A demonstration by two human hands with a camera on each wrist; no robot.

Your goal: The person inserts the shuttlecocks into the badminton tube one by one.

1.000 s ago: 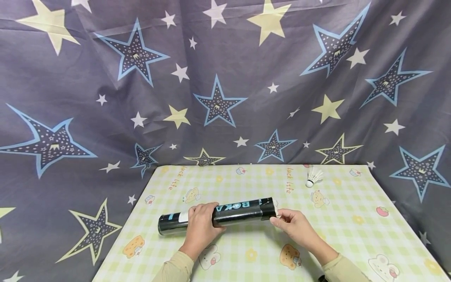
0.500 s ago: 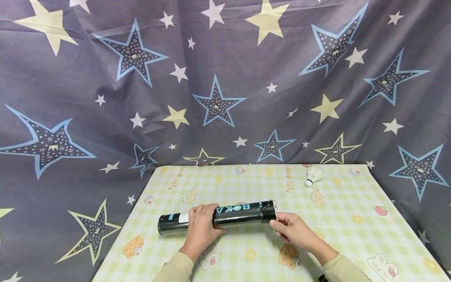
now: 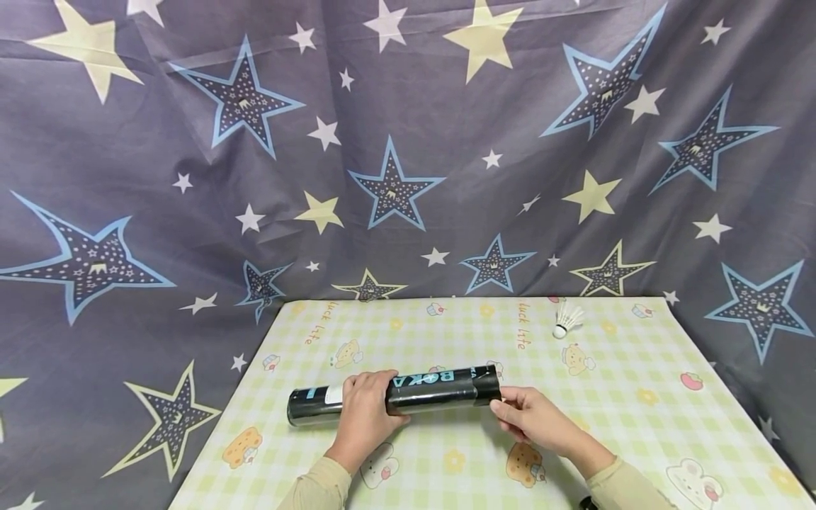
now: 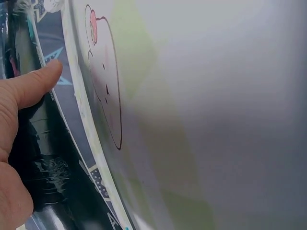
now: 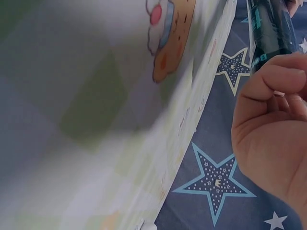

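Note:
A black shuttlecock tube (image 3: pixel 433 400) with blue lettering slants over the table, its right end slightly higher. My left hand (image 3: pixel 366 414) grips it left of the middle; in the left wrist view the thumb (image 4: pixel 41 86) lies along its dark side. At the tube's right mouth, the curled fingers of my right hand (image 3: pixel 538 421) reach the rim, thumb just below it. The right wrist view shows a small white bit (image 5: pixel 278 93) among those fingers; I cannot tell what they pinch. The inside of the tube is hidden.
A white feather shuttlecock (image 3: pixel 566 322) lies at the back right of the table. A checked cloth (image 3: pixel 459 489) with cartoon prints covers the tabletop. Behind it hangs a grey curtain (image 3: pixel 421 106) with stars. Something small and dark (image 3: pixel 588 503) shows by the right sleeve.
White feather tips that stuck out of the tube's right mouth a second ago have gone from sight. That end of the tube has dipped slightly; both hands stay nearly in place.

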